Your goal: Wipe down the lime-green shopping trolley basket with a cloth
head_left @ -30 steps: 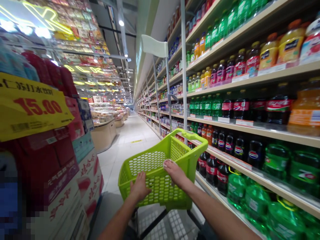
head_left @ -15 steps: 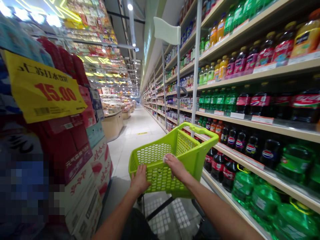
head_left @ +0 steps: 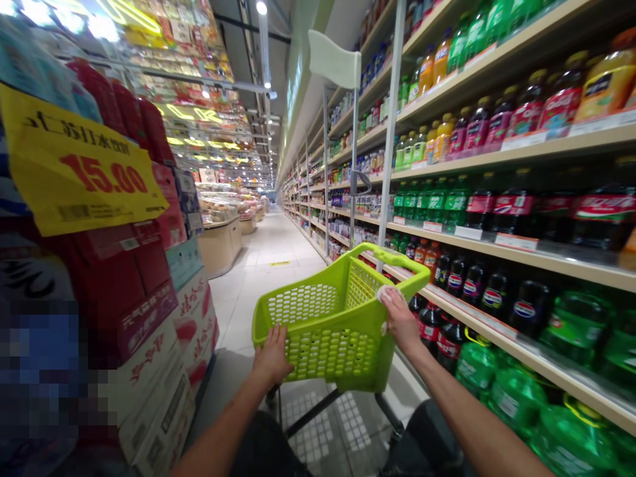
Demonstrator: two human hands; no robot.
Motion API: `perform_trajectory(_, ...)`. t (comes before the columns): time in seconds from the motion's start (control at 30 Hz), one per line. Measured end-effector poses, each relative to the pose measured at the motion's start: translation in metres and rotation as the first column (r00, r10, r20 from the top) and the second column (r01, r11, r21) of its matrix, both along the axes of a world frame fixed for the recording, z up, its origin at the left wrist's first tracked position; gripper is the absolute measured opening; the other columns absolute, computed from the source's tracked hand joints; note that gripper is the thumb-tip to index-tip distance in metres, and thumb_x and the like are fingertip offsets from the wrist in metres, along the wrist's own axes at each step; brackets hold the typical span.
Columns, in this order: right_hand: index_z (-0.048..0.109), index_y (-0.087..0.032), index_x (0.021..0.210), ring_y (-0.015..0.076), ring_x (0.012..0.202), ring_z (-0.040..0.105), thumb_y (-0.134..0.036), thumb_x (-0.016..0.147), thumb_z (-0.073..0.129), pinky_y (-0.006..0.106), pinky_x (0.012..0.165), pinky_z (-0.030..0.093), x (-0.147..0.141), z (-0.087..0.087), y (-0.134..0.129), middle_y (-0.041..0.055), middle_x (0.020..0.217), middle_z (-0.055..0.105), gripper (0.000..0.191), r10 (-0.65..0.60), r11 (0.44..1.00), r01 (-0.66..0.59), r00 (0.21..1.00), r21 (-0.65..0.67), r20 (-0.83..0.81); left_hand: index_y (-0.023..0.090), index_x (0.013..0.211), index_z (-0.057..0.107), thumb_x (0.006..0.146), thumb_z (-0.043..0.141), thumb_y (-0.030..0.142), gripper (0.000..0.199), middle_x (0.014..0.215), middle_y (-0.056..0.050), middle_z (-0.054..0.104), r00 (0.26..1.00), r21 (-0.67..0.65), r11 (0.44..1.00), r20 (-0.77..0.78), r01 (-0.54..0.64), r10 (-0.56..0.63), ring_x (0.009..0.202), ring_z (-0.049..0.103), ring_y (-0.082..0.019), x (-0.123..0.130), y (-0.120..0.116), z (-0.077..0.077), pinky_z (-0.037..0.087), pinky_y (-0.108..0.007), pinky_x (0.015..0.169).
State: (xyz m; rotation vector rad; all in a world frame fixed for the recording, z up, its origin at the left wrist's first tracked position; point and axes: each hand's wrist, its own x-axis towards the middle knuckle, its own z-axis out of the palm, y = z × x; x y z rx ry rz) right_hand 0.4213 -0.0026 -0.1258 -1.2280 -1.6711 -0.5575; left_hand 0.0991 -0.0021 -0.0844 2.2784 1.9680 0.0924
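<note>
A bright green plastic shopping cart (head_left: 330, 354) with perforated sides stands in front of me, its handle end to the right. My left hand (head_left: 272, 358) is on the near side at the left end, fingers over the rim and thumb apart against the outer wall. In my right hand (head_left: 401, 321) is a crumpled white cloth (head_left: 387, 293), pressed to the rim near the handle (head_left: 397, 258). Part of the cloth also shows below the fingers. The palm side of both hands is hidden.
Shelves of soda bottles (head_left: 474, 281) line the right side, close to the cart. Stacked drink cartons (head_left: 163, 344) with a yellow price sign (head_left: 84, 169) rise at left. A tiled aisle (head_left: 258, 255) runs ahead past display counters (head_left: 218, 245). A grey signpost (head_left: 354, 132) stands behind the cart.
My right hand has slid the cloth rightward along the near rim, from the middle to the handle end. My left hand keeps its place on the cart. The view has shifted slightly.
</note>
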Motion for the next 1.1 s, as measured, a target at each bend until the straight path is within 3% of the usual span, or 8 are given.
perform_trajectory(0.1,0.057,-0.023,0.113,0.0196,0.113,0.05,-0.006,0.078,0.037,0.042,0.097,0.041,0.012,-0.047,-0.012,0.0058,0.117,0.058,0.043,0.101,0.988,-0.09,0.991,-0.121,0.085,0.016,0.137,0.013,0.06,0.058,0.025,0.09,0.147,-0.011,0.006,0.999,-0.02,0.999,0.017,0.029,-0.029,0.134,0.007,-0.024,-0.002,0.002,0.001,0.019,-0.048,0.104)
perform_trajectory(0.17,0.058,-0.024,0.111,0.0188,0.108,0.054,-0.009,0.08,0.038,0.038,0.092,0.046,0.004,-0.062,-0.016,0.0052,0.113,0.061,0.04,0.156,0.976,-0.134,0.98,-0.169,0.121,0.015,0.137,0.011,0.06,0.058,0.026,0.091,0.147,-0.012,0.008,0.998,-0.012,0.999,0.051,0.043,-0.043,0.134,0.007,-0.023,-0.006,0.004,-0.001,0.019,-0.045,0.105)
perform_trajectory(0.4,0.051,-0.017,0.12,0.0195,0.127,0.032,-0.004,0.081,0.034,0.044,0.104,0.03,-0.05,0.001,0.011,0.0104,0.13,0.047,0.045,0.173,0.985,-0.171,0.98,-0.024,0.096,0.014,0.135,0.016,0.063,0.057,0.026,0.084,0.146,-0.014,0.01,0.992,-0.007,0.997,0.099,-0.082,0.082,0.134,0.008,-0.024,-0.028,0.007,-0.01,0.018,-0.048,0.105)
perform_trajectory(0.6,0.057,-0.02,0.113,0.0166,0.116,0.046,-0.013,0.086,0.039,0.037,0.096,0.041,-0.125,-0.057,0.003,0.0082,0.115,0.059,0.033,0.428,0.904,-0.395,0.837,-0.165,0.341,0.012,0.136,0.014,0.059,0.055,0.015,0.087,0.146,-0.012,0.016,0.987,0.022,1.0,0.162,-0.019,0.016,0.133,0.015,-0.023,-0.051,0.0,-0.015,0.021,-0.041,0.106)
perform_trajectory(0.77,0.055,-0.016,0.115,0.0197,0.125,0.034,-0.012,0.087,0.04,0.043,0.101,0.033,-0.209,-0.021,0.022,0.0114,0.126,0.051,0.032,0.46,0.888,-0.442,0.84,-0.128,0.287,0.016,0.139,0.006,0.061,0.037,0.0,0.085,0.138,-0.004,0.037,0.919,0.03,1.0,0.393,-0.001,-0.011,0.125,0.034,-0.012,-0.071,0.006,-0.014,0.026,-0.025,0.104)
perform_trajectory(0.87,0.055,-0.016,0.115,0.0193,0.12,0.041,-0.014,0.087,0.042,0.041,0.099,0.036,-0.244,-0.03,0.026,0.0106,0.121,0.055,0.031,0.497,0.867,-0.443,0.808,-0.228,0.318,0.015,0.139,0.002,0.06,0.034,-0.003,0.087,0.134,-0.005,0.042,0.871,0.004,1.0,0.491,-0.03,0.024,0.123,0.038,-0.01,-0.08,0.009,-0.013,0.029,-0.025,0.102)
perform_trajectory(1.0,0.06,-0.014,0.106,0.018,0.108,0.052,-0.016,0.087,0.043,0.035,0.093,0.043,-0.239,-0.065,0.017,0.0092,0.109,0.062,0.026,0.527,0.844,-0.416,0.761,-0.339,0.377,0.013,0.139,0.005,0.062,0.032,-0.004,0.083,0.136,-0.006,0.039,0.863,-0.024,0.997,0.498,-0.076,0.078,0.122,0.039,-0.011,-0.091,0.013,-0.013,0.032,-0.023,0.099)
perform_trajectory(1.1,0.059,-0.016,0.108,0.0188,0.118,0.044,-0.015,0.087,0.043,0.039,0.098,0.038,-0.215,-0.048,0.022,0.0094,0.116,0.058,0.026,0.529,0.849,-0.467,0.755,-0.25,0.386,0.014,0.139,0.008,0.063,0.033,-0.004,0.082,0.137,-0.005,0.037,0.889,0.013,0.995,0.45,-0.103,0.087,0.124,0.036,-0.012,-0.088,0.02,-0.009,0.03,-0.024,0.102)
